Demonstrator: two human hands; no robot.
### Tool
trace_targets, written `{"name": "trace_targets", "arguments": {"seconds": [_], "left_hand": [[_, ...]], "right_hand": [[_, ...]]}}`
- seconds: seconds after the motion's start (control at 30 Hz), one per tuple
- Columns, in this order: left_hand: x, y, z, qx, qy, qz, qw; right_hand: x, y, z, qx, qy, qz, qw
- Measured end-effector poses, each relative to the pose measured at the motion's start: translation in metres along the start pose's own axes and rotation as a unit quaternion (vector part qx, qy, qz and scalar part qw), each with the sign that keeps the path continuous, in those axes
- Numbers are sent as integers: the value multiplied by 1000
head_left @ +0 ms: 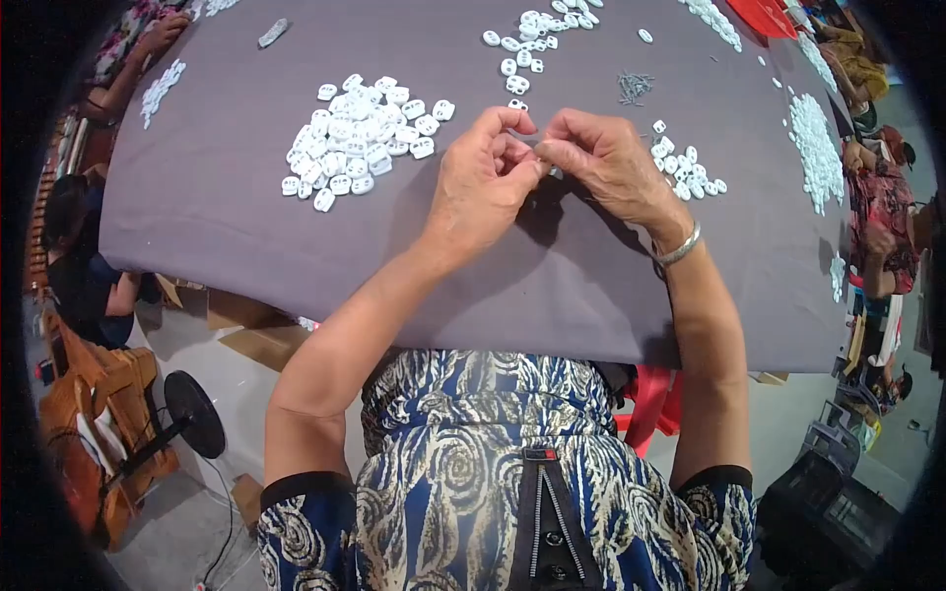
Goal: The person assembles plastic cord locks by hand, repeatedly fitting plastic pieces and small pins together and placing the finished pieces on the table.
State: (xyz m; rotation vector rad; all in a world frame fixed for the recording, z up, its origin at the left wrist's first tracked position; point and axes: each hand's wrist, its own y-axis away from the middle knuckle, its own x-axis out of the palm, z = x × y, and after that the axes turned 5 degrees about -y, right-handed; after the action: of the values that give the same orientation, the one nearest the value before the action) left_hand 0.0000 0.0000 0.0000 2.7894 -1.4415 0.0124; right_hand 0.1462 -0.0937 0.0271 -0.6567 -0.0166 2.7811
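Observation:
My left hand and my right hand meet fingertip to fingertip above the grey cloth-covered table. Between the fingertips they pinch a small white plastic piece, mostly hidden by the fingers. A silver bangle circles my right wrist. A heap of white plastic two-hole pieces lies to the left of my left hand. A smaller cluster of the same pieces lies just right of my right hand. A little pile of thin grey metal pins sits beyond my right hand.
More white pieces are scattered at the far middle and heaped along the right side. Other people sit at the left and right of the table. A black fan stands on the floor at lower left.

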Motion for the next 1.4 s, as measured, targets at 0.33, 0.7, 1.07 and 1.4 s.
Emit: {"name": "trace_targets", "arguments": {"seconds": [0.33,0.7,1.07,1.4], "left_hand": [[2,2,3,21,-26,-15,999],[-20,-9,-16,-4,39,-99,994],[-21,-12,-7,-19,63,-150,986],[-18,-12,-6,-8,63,-145,987]], "right_hand": [[3,3,12,25,60,7,998],[-14,-11,-10,73,-63,-137,986],[-10,-59,-15,-86,181,-96,975],[-6,-78,-10,-79,272,-43,958]]}}
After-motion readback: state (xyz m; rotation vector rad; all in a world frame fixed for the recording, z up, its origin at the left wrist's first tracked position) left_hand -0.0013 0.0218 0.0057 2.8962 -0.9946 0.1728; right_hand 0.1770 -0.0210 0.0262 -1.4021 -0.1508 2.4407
